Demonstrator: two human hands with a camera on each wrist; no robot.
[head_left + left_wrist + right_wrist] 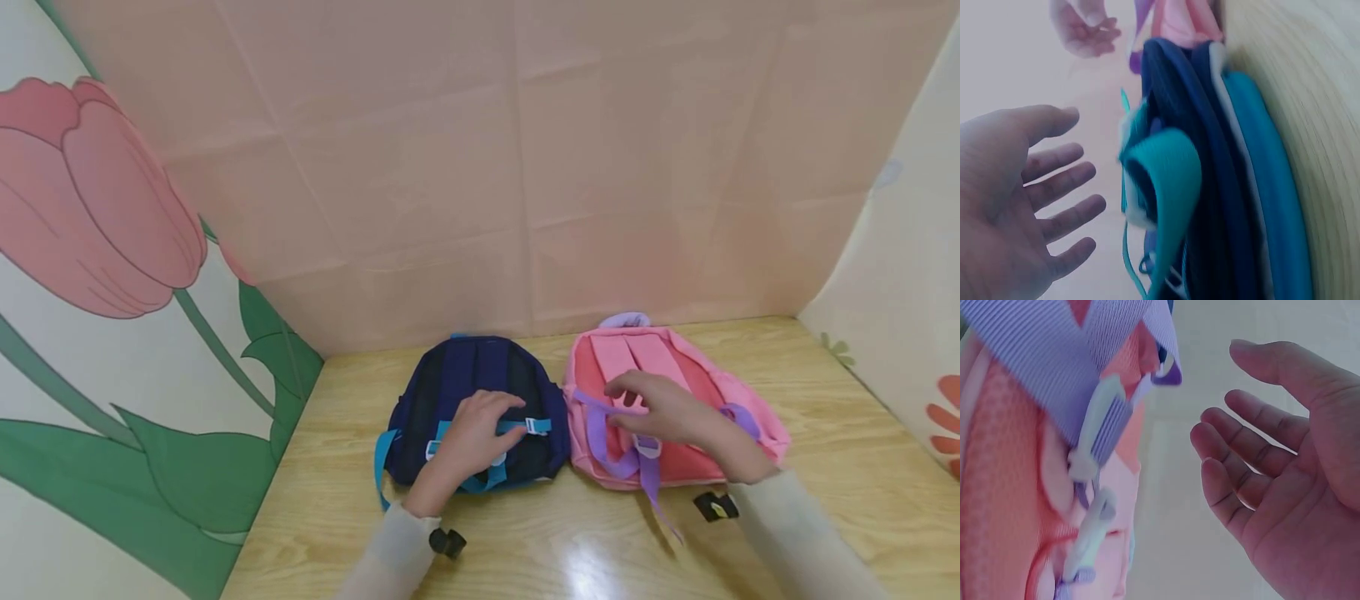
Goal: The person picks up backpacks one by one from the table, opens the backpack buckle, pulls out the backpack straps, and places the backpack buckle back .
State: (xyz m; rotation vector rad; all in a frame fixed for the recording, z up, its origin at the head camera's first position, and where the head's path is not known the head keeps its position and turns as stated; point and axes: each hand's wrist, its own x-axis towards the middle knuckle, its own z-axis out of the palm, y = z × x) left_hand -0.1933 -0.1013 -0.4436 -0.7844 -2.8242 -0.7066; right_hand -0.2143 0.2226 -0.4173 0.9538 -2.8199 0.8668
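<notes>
A navy backpack (480, 358) with turquoise straps lies on the table, its strap side up. Above it hovers my left hand (474, 432), fingers spread and relaxed; the left wrist view shows a gap between the fingers and the turquoise strap (1175, 181). To its right a pink backpack (592, 358) lies strap side up, touching the navy one. My right hand (663, 407) is over its purple straps (600, 433), loosely bent with nothing in it. In the right wrist view its palm faces a white buckle (1097, 419), with space between them.
The wood-grain table (315, 517) runs back to a pink cloth backdrop (525, 208). A panel with a large tulip (112, 208) stands on the left, and a white panel with flowers (900, 292) on the right. One purple strap end trails onto the tabletop.
</notes>
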